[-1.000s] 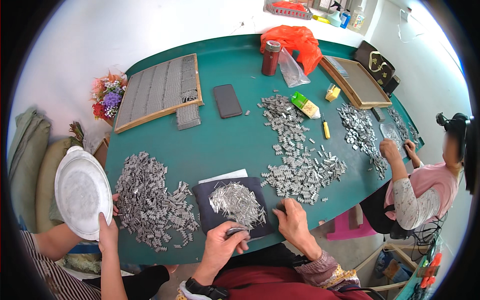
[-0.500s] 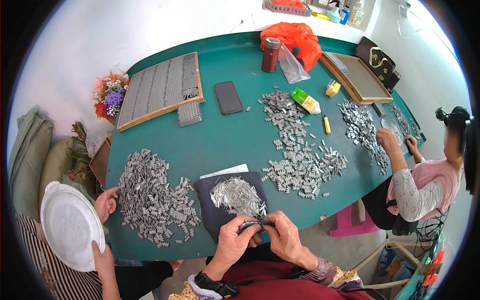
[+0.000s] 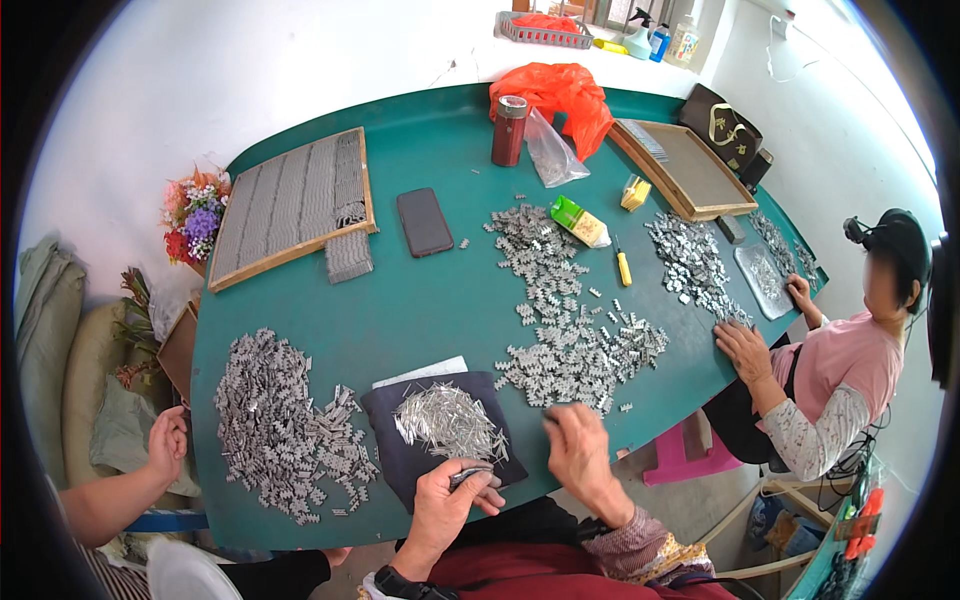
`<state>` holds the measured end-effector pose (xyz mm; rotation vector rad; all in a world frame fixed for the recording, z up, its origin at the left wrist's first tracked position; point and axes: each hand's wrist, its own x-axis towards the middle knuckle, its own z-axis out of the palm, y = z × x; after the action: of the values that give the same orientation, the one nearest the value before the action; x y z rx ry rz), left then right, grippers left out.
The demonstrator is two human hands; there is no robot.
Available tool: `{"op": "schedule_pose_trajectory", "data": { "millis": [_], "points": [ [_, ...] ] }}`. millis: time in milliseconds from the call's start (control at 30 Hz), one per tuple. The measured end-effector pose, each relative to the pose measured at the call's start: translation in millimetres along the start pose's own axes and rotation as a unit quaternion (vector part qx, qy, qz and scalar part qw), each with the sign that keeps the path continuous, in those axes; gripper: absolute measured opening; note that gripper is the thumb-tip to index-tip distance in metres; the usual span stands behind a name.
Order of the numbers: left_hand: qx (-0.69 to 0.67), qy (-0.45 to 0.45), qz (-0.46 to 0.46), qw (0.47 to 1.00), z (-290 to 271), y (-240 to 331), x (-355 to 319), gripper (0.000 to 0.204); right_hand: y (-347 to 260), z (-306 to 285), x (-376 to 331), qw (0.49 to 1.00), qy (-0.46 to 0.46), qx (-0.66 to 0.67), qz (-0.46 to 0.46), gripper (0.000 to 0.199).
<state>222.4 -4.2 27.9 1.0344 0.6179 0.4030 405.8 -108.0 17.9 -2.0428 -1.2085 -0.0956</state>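
My left hand is closed around a small dark metal piece at the near edge of the table, just below a heap of thin silvery pins. The pins lie on a dark cloth. To the right, my right hand is over the table edge, its fingers bent together and their tips dark. What they hold, if anything, is too small to tell. Beyond that hand spreads a pile of small toothed grey metal pieces. Another heap of such pieces lies left of the cloth.
A co-worker's hand rests by a third pile on the right; another person's hand is at the left edge. Farther back are a filled wooden tray, a phone, a red flask and a yellow-handled screwdriver.
My hands have parted: the right has moved up and right, while the left keeps the metal piece. At left, the white plate has dropped toward the lower edge. The co-worker's hand has come down.
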Motion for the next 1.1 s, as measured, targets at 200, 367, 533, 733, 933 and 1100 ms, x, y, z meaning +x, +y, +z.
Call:
{"op": "schedule_pose_trajectory", "data": {
  "millis": [200, 367, 533, 733, 933, 1100],
  "points": [
    [0.001, -0.007, 0.008, 1.0, -3, -1, 2, 0.014, 22, 8, 12, 0.995, -0.008, -0.1, -0.018, 0.013],
    [-0.009, 0.006, 0.007, 1.0, -4, 5, 1, 0.015, 24, 4, 10, 0.995, -0.062, -0.057, -0.045, 0.013],
    [-0.039, 0.011, -0.007, 0.999, -7, 4, -1, 0.017, 23, 3, 5, 0.999, -0.032, -0.018, 0.016, 0.012],
    [-0.041, 0.024, -0.013, 0.999, -3, 8, 0, 0.015, 14, 14, 14, 0.997, -0.007, -0.08, -0.022, 0.013],
    [-0.02, 0.015, -0.006, 1.0, -5, 9, 0, 0.011, 13, 11, 11, 0.998, -0.049, -0.037, -0.002, 0.016],
    [-0.007, -0.002, -0.018, 1.0, -6, 10, 1, 0.011, 19, -8, 0, 0.996, -0.081, 0.008, 0.031, 0.016]
  ]
}}
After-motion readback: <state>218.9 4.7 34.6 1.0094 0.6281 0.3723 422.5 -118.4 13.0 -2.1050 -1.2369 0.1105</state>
